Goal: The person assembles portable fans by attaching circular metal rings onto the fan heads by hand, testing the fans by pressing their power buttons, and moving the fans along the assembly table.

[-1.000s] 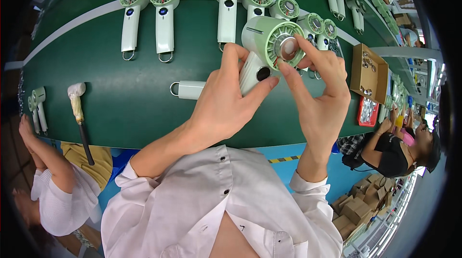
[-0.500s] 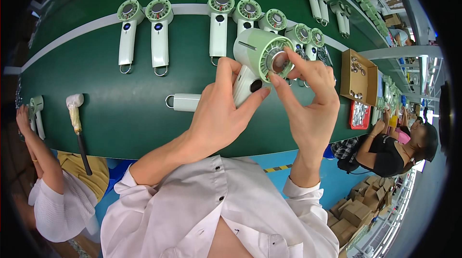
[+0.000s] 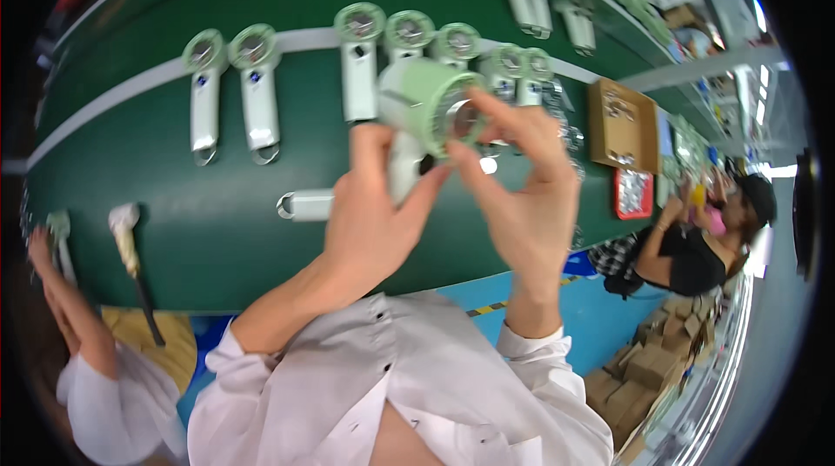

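My left hand (image 3: 370,227) is wrapped around the handle of a white and pale green handheld fan (image 3: 409,92), thumb along its front. The fan's round head tilts to the right. At its front my right hand (image 3: 526,179) pinches a round silver cap (image 3: 461,114) between thumb and fingers; blur hides whether the cap is fully seated in the grille. Left of my left wrist, a white handle with a metal loop (image 3: 309,205) lies on the green table, its other end hidden by my hand. Behind, several similar fans (image 3: 359,75) lie in a row.
A mallet (image 3: 126,240) with a wrapped head lies at the left, near another person's arm (image 3: 74,309). To the right are a cardboard box (image 3: 652,140) of silver round parts and a red tray (image 3: 619,205). A person in black (image 3: 696,253) works farther right.
The view has shifted, so the table's things appear moved left and slightly down. Both hands keep their hold on the fan and cap; the picture is blurrier.
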A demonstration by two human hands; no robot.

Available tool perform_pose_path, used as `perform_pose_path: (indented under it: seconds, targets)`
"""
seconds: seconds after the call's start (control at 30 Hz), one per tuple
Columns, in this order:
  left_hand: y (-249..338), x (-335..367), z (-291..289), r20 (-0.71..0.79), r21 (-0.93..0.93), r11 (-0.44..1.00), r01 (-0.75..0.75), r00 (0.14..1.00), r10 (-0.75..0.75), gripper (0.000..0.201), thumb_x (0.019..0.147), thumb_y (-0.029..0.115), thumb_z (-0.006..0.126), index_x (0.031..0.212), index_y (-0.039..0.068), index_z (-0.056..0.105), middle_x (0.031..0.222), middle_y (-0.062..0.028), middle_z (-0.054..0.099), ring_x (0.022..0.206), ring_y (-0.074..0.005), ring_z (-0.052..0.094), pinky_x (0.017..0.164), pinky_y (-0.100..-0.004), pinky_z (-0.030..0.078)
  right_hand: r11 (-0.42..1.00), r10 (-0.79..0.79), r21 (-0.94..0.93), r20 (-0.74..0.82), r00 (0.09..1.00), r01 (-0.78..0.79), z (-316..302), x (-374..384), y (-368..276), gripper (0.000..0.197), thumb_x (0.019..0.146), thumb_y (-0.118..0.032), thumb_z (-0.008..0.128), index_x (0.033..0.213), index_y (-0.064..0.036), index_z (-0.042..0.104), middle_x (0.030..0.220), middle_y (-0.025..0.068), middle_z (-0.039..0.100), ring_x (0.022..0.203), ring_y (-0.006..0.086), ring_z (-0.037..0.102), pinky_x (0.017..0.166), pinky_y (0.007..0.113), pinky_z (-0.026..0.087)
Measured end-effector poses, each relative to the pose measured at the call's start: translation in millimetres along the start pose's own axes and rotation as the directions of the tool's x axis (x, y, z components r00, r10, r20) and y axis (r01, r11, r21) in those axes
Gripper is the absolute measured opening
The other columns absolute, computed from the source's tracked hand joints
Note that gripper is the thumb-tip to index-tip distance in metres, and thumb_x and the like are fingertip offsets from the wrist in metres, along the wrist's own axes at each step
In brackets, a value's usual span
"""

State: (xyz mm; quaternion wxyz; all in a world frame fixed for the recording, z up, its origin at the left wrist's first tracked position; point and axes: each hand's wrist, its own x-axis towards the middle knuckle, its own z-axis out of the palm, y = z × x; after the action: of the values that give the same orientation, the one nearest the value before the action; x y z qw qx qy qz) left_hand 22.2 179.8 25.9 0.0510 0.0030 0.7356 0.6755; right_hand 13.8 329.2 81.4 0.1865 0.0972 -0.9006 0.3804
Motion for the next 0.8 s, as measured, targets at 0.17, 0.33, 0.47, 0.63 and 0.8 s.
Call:
perform_pose_path:
  seconds: [0.17,0.33,0.47,0.63,0.8]
  targets:
    - [-11.7,-2.0,1.1,-0.08,-0.06,0.995,-0.076,0.994,0.071,0.039,0.092,0.008,0.072,0.114,-0.001,0.041,0.087,-0.0134,0.069,0.073,-0.0136,0.066,0.062,-0.0295,0.051,1.0,-0.007,-0.013,-0.001,1.0,0.007,7.0,0.8,-0.3,0.046,0.073,-0.007,0.08,0.118,-0.011,0.073,0.088,0.0019,0.063,0.088,0.0178,0.056,0.085,0.033,0.041]
    - [-4.3,-1.6,2.4,0.013,-0.237,0.971,-0.014,1.0,0.017,0.035,0.095,0.005,0.068,0.114,0.001,0.039,0.083,-0.0102,0.066,0.068,-0.012,0.063,0.057,-0.0271,0.049,1.0,-0.004,-0.024,-0.004,1.0,0.004,2.8,-2.9,-1.4,0.049,0.075,-0.009,0.078,0.123,-0.0124,0.069,0.091,0.0011,0.06,0.093,0.0194,0.053,0.089,0.034,0.038]
    - [-5.2,8.5,-11.3,0.163,-0.316,0.938,0.145,0.982,-0.097,0.03,0.098,0.008,0.065,0.113,0.003,0.038,0.088,-0.0126,0.068,0.068,-0.014,0.066,0.058,-0.028,0.053,1.0,0.008,-0.007,0.054,0.999,-0.007,-3.8,1.2,0.6,0.053,0.079,-0.011,0.078,0.13,-0.0123,0.065,0.095,0.0013,0.06,0.096,0.0204,0.051,0.092,0.035,0.037]
    - [4.3,15.3,-23.7,0.206,-0.347,0.913,0.213,0.967,-0.147,0.03,0.099,0.011,0.062,0.118,0.002,0.04,0.095,-0.0166,0.069,0.071,-0.016,0.068,0.061,-0.0288,0.056,0.992,-0.038,0.116,-0.037,0.999,0.042,-16.6,8.7,23.7,0.039,0.092,-0.002,0.064,0.131,-0.007,0.063,0.088,0.006,0.063,0.085,0.0189,0.057,0.079,0.032,0.046]
    - [6.2,20.8,-31.0,0.246,-0.355,0.906,0.23,0.958,-0.146,0.039,0.098,0.011,0.064,0.127,0.001,0.041,0.096,-0.0142,0.068,0.071,-0.0153,0.067,0.064,-0.0295,0.056,0.86,0.263,0.458,-0.019,0.965,-0.225,-16.8,3.4,19.9,0.033,0.102,-0.004,0.055,0.134,0.0001,0.051,0.096,0.0074,0.073,0.088,0.0117,0.064,0.08,0.027,0.052]
